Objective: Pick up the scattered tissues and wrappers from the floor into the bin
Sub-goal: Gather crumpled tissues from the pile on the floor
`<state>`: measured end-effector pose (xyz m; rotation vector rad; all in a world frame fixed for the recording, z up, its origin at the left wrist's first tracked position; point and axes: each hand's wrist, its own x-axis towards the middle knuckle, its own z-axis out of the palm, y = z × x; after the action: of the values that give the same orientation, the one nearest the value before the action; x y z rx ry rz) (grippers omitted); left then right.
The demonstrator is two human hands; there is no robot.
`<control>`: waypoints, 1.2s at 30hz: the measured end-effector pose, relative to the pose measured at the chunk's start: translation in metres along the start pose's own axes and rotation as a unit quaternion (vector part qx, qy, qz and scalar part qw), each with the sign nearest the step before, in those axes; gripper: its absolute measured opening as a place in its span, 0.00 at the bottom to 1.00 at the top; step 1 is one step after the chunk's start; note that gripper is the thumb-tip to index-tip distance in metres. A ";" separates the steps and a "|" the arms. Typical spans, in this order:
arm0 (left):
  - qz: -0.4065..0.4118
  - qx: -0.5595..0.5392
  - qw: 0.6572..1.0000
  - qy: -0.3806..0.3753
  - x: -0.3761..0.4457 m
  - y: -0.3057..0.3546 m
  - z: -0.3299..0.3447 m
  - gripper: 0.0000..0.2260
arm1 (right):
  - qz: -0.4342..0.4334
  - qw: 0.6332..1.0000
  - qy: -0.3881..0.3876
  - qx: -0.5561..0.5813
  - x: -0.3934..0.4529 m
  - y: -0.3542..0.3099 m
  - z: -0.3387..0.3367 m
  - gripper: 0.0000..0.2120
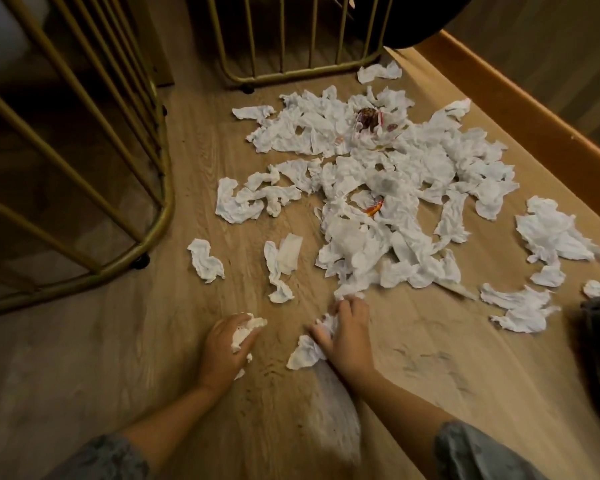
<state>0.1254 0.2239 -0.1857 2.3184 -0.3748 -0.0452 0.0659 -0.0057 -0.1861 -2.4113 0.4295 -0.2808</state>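
our left grip is curled round a crumpled wad of tissue, held just above the wooden floor. our right grip is clamped on another tissue, its fingers bunched into the near edge of the big tissue heap, and that tissue trails down beside our wrist onto the floor. taking the heap as our landmark: an orange wrapper lies near its middle, and a dark, reddish wrapper sits on its far part. loose tissues lie apart to the left of the heap, one small piece well clear of it, and more lie to its right along the wooden skirting. beyond the heap stands a gold wire frame, and a second gold wire frame stands to its left. we cannot tell from this view which object is the bin.
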 end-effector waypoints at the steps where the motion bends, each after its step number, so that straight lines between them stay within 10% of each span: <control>1: -0.011 -0.014 1.000 0.008 0.005 0.003 -0.003 0.10 | -0.031 1.000 -0.002 0.006 -0.003 -0.006 0.004 0.15; 4: -0.025 -0.013 0.999 0.043 0.017 0.006 -0.010 0.05 | -0.101 0.993 -0.048 0.032 -0.016 -0.004 0.008 0.05; 10: -0.035 -0.020 0.997 0.064 0.030 0.009 -0.005 0.14 | -0.211 0.974 -0.074 -0.032 -0.017 0.020 -0.004 0.15; 17: 0.006 -0.035 0.997 0.064 0.091 0.056 0.012 0.13 | -0.064 0.998 0.027 -0.013 0.021 0.005 -0.038 0.31; 24: -0.030 -0.021 0.996 -0.085 0.069 0.037 0.034 0.20 | -0.319 0.930 -0.146 -0.111 -0.022 0.028 -0.017 0.22; 36: -0.109 0.051 0.986 -0.115 0.052 0.075 -0.021 0.23 | -0.096 0.980 -0.106 -0.140 0.015 0.004 -0.084 0.14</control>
<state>0.1587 0.1746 -0.1131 2.4540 -0.2404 -0.4124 0.0533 -0.0626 -0.1238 -2.7289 0.1470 -0.0453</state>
